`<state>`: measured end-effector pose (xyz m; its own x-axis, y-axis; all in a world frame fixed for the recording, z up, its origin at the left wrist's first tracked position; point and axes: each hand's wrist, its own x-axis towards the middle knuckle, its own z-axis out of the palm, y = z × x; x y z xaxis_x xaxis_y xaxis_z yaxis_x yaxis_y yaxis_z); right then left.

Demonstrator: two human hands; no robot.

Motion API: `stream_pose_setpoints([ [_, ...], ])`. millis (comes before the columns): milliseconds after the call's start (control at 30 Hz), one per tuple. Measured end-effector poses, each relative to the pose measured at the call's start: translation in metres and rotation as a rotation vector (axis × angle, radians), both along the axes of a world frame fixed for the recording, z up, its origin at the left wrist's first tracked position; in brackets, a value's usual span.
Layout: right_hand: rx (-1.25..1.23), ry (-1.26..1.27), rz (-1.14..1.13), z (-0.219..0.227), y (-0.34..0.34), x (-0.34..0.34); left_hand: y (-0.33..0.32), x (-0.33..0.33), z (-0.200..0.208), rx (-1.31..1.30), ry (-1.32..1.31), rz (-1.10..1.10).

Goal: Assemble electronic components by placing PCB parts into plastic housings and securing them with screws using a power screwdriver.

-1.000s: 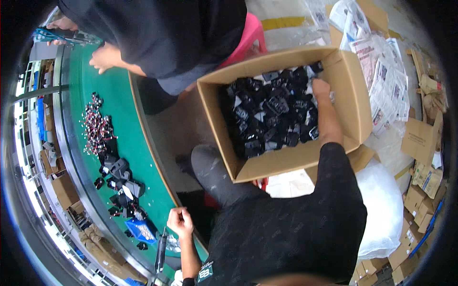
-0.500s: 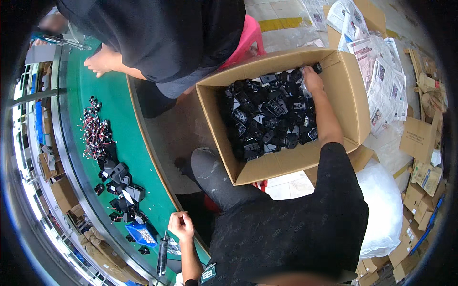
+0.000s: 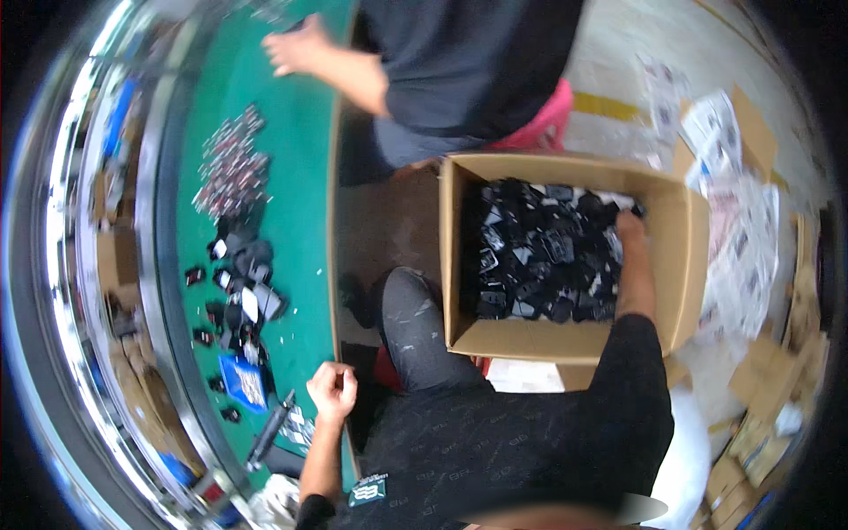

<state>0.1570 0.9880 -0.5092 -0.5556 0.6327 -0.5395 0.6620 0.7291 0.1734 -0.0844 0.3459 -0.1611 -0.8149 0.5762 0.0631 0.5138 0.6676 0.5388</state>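
My right hand (image 3: 630, 228) reaches down into a large open cardboard box (image 3: 521, 340), at its far right side. The box holds a heap of black plastic housings (image 3: 556, 247), and my fingers are blurred and partly hidden among them. Over the wooden edge of the green workbench (image 3: 300, 238), my left hand (image 3: 333, 391) is closed in a loose fist, with nothing visible in it. Closest to that hand, on the bench, lie a black electric screwdriver (image 3: 270, 431) and a blue tray (image 3: 243, 383) of small pale parts.
More black housings (image 3: 252, 265) and a pile of small red, black and white wired parts (image 3: 231, 168) lie along the bench. A co-worker's hand (image 3: 300, 46) is over its far end. Newspapers (image 3: 738, 247) and flattened cardboard (image 3: 764, 367) lie right of the box.
The whole view has shifted, so bench and box sit further right. My right hand remains in the box, its fingers now lower among the housings. The co-worker's arm has moved along the bench.
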Motion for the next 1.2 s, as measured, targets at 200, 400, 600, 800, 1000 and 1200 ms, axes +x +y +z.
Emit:
stream_pose_setpoints([
  [200,0.046,0.044,-0.044,0.023,-0.006,-0.004,0.001,0.007,0.004,0.021,0.039,0.008],
  [400,0.076,0.206,-0.163,0.043,-0.036,0.022,0.005,0.003,0.008,0.024,-0.016,0.008],
  [600,0.11,1.072,-0.323,0.127,-0.082,0.003,0.001,0.003,0.005,0.033,-0.025,0.002],
  [800,-0.001,1.208,-0.273,0.192,-0.146,0.019,0.003,0.0,0.002,0.131,-0.072,-0.013],
  [1000,-0.013,1.321,-0.415,0.212,-0.176,0.008,0.0,0.002,0.003,0.12,-0.126,-0.022],
  [1200,-0.006,1.342,-0.503,0.22,-0.207,-0.002,-0.004,-0.003,0.006,0.141,-0.142,-0.074],
])
